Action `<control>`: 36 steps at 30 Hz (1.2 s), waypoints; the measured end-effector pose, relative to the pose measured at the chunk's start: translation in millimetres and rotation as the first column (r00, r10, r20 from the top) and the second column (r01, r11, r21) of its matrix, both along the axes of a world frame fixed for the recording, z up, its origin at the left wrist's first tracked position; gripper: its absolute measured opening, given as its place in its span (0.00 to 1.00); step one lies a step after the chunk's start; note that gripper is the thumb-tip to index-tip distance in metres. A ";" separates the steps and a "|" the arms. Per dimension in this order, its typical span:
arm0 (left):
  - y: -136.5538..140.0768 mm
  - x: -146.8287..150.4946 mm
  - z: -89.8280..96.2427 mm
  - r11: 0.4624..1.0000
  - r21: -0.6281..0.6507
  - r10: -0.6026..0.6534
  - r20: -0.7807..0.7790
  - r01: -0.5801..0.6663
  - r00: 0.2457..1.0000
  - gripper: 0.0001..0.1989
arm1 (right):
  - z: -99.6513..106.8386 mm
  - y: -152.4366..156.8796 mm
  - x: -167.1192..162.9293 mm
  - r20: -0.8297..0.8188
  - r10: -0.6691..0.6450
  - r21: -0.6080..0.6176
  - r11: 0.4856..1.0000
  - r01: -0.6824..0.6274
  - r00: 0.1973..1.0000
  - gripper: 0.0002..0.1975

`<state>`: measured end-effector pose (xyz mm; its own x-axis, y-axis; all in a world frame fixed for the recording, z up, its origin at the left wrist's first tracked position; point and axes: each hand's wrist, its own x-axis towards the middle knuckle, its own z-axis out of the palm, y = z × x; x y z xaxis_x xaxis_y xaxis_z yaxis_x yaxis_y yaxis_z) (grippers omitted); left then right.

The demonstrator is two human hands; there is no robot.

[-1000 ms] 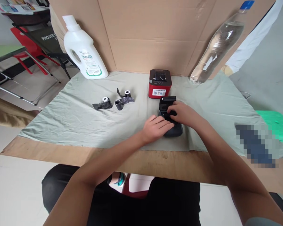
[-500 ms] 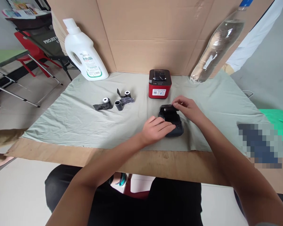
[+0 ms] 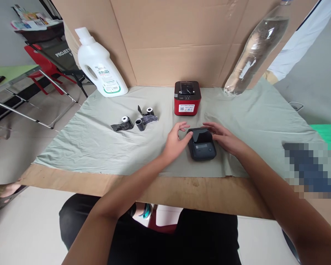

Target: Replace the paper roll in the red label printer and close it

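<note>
A small black portable printer (image 3: 202, 150) lies on the grey-green cloth with its lid down. Dark glossy material shows over the top at its back. On its left is my left hand (image 3: 177, 141), fingers apart, thumb tip at the printer's left back corner. My right hand (image 3: 223, 138) is at the right back corner, with its fingers stretched behind the printer and the thumb by its side; whether it presses on the casing I cannot tell. Behind stands a red and black box-shaped printer (image 3: 187, 103).
Black rolls with loose strips (image 3: 125, 124) lie left on the cloth (image 3: 93, 143). A white detergent bottle (image 3: 100, 66) and a clear water-filled bottle (image 3: 255, 55) lean against the cardboard (image 3: 179, 36). A wooden table edge (image 3: 154, 189) runs in front; a blurred dark patch (image 3: 310, 167) is at right.
The black printer's raised lid has come down. My left hand has moved off its front to its left back corner; my right hand has lowered slightly beside it.
</note>
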<state>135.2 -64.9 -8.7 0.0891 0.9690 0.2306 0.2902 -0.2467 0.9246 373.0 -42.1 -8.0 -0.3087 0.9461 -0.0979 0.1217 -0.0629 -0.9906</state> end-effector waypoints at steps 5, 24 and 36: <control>4.7 2.2 -11.2 0.972 -0.175 -0.146 0.058 0.154 0.988 0.26 | 6.2 -1.2 -1.1 0.025 0.013 -0.007 1.000 -0.012 1.000 0.28; 0.3 0.4 -24.0 0.988 -0.060 -0.137 0.040 0.139 0.990 0.20 | 3.7 -91.9 -64.4 0.589 -0.411 0.404 0.895 0.186 0.696 0.67; -2.5 -1.6 -22.0 0.981 -0.116 -0.161 -0.022 0.158 0.987 0.28 | 13.7 42.3 -30.1 0.531 -0.707 0.587 0.704 0.400 0.466 0.62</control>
<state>133.6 -67.5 -30.7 0.2502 0.9614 0.1147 0.2847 -0.1863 0.9404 342.9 0.3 5.6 0.3115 0.8906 0.3314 0.8136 -0.0697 -0.5773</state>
